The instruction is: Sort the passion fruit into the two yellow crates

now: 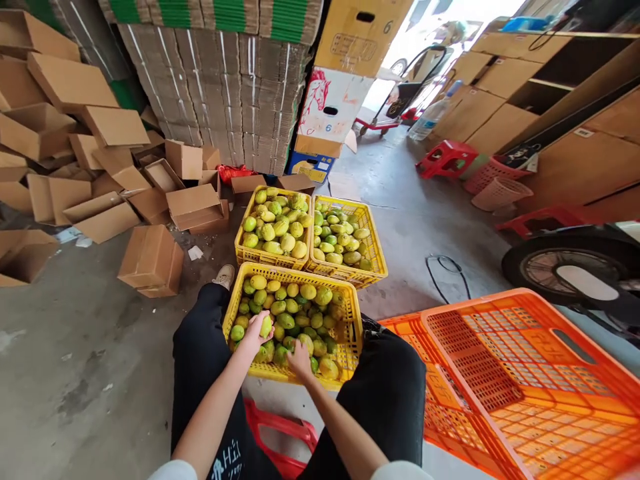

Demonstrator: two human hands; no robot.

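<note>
Between my knees stands a yellow plastic crate [354, 333] holding many yellow-green lemons [291, 307]. My left hand [256, 329] is closed around a yellowish lemon [267, 326], raised over the crate's left part. Down among the fruit, my right hand [299, 361] curls at a lemon [306, 343] near the crate's front; its fingertips are partly hidden. Behind this crate stand two more yellow crates side by side: the left crate [270, 259] is heaped with lemons, while the right crate [375, 250] holds greener ones, lower down.
Stacked orange crates [480, 373] stand close on my right, near a wheel [555, 267]. A closed carton [150, 257] and many opened cardboard boxes [95, 157] lie to the left. Flattened cardboard [225, 93] is piled behind. A red stool [445, 159] and hand trolley [385, 120] stand farther back.
</note>
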